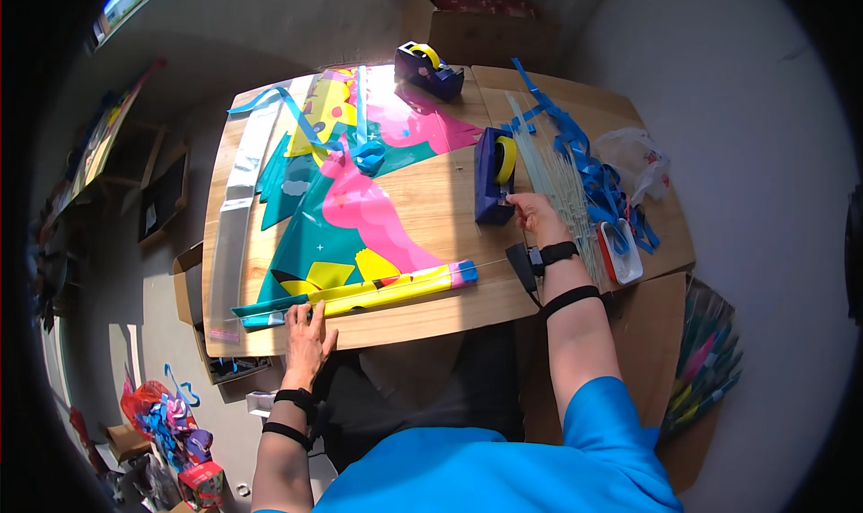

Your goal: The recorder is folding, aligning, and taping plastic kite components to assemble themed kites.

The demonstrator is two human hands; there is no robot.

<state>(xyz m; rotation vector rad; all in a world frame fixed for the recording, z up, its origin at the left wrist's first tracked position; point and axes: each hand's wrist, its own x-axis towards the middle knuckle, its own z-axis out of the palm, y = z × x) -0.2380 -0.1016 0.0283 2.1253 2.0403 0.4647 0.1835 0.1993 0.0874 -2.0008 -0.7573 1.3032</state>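
Observation:
A teal, pink and yellow printed plastic sheet, apparently a kite (310,230), lies across the table. Its near edge is a rolled yellow strip (387,290) with a thin rod along it, ending in a blue tip on the right. My left hand (308,338) rests with fingers spread on this strip near its left end. To the right stands a dark blue tape dispenser (491,176) with a yellow-cored roll. At its near end, my right hand (532,214) pinches at the tape's free end; the tape itself is barely visible.
A second tape dispenser (431,71) stands at the far edge. Right of my right hand lie thin pale rods (562,194), blue ribbons (589,167), a clear plastic bag (636,162) and a small white-and-red tray (620,254). Cardboard boxes (490,36) sit around the table.

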